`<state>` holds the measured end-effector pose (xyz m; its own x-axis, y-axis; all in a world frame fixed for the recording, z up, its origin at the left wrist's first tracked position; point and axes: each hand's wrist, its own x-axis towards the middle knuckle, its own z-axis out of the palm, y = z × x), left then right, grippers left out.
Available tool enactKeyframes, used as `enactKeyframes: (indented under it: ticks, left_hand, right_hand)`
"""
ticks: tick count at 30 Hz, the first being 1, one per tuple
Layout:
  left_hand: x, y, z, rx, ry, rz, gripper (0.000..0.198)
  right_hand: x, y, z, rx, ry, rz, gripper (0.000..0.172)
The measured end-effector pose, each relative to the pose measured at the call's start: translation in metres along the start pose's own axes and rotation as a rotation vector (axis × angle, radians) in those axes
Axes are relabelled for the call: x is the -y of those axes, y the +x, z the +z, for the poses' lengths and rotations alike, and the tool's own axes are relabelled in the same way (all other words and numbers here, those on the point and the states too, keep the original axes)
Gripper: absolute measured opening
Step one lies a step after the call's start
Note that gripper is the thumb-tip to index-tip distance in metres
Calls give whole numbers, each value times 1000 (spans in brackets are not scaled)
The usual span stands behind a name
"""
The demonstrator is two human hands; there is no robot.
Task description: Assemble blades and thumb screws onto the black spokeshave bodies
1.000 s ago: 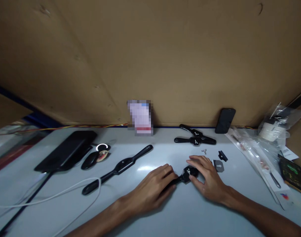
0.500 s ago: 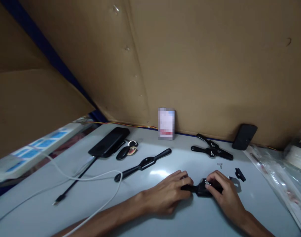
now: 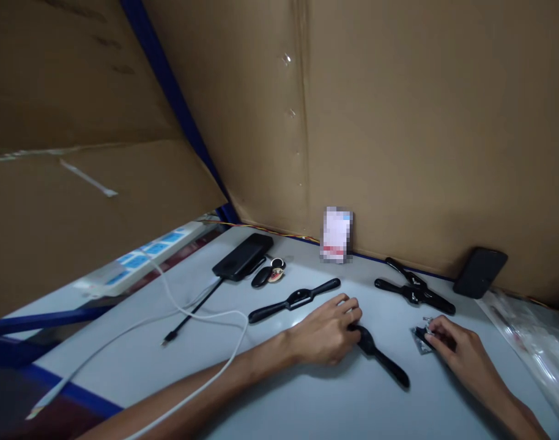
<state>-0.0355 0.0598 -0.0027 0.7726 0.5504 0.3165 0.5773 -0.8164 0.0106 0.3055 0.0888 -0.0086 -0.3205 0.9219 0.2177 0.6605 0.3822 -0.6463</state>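
My left hand (image 3: 331, 330) is closed around one handle of a black spokeshave (image 3: 367, 342) on the table. Its other handle points toward the front right. To the right, the thumb and fingers of my right hand (image 3: 458, 348) pinch a small black clamp piece (image 3: 425, 337). A thin silvery plate (image 3: 419, 347) shows under and beside that piece. Just behind the fingertips lies a small metal screw (image 3: 427, 320), partly hidden. Another black spokeshave frame (image 3: 298, 297) rests behind my left hand, and two more spokeshaves (image 3: 417, 292) lie crossed at the back.
A black power bank (image 3: 243, 255) with a short cable, a key fob (image 3: 262, 277) and a white cable (image 3: 206, 318) lie left. A card (image 3: 337, 235) and a phone (image 3: 481, 272) lean against the cardboard wall (image 3: 399, 122). Clear plastic packaging (image 3: 522, 342) covers the right side.
My right hand has left the spokeshave and moved right to the small black piece. The spokeshave in my left hand has turned, its free handle now toward the front. The view has swung left.
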Motion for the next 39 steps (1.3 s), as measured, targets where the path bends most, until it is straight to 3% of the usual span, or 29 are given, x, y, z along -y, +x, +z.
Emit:
enactKeyframes:
  ticks: [6,10,13,19,24,28,32,35,37,39]
  left_hand:
    - [16,-6,11,-70,71,-244,15]
    - [20,-6,14,-131,37,-321,20]
    - [16,-5,12,-174,-36,-296,10]
    - [-1,-4,15,-180,-214,-119,34]
    - [8,-5,21,-218,-261,-173,50]
    - [12,-7,22,-270,-263,-228,56]
    - [6,-5,20,-266,-280,-227,39]
    - [4,-3,17,-220,-303,-187,31]
    - [8,-3,15,-176,-301,-178,26]
    - [16,-4,12,-124,-270,-200,14]
  right_hand:
    - [18,0,-8,-39,18,-87,36]
    - [21,-5,1,-120,-28,-167,25]
    - [28,-16,15,-65,-133,-325,27]
    - [59,-35,35,115,-344,-409,35]
    - [60,-30,14,202,-388,-424,14]
    - [50,-25,-5,129,-350,-410,20]
    - [47,-3,1,-42,-275,-382,22]
    - [55,32,18,-19,-355,-387,33]
    - [66,61,31,5,-416,-376,26]
    - [80,92,44,22,-469,-357,41]
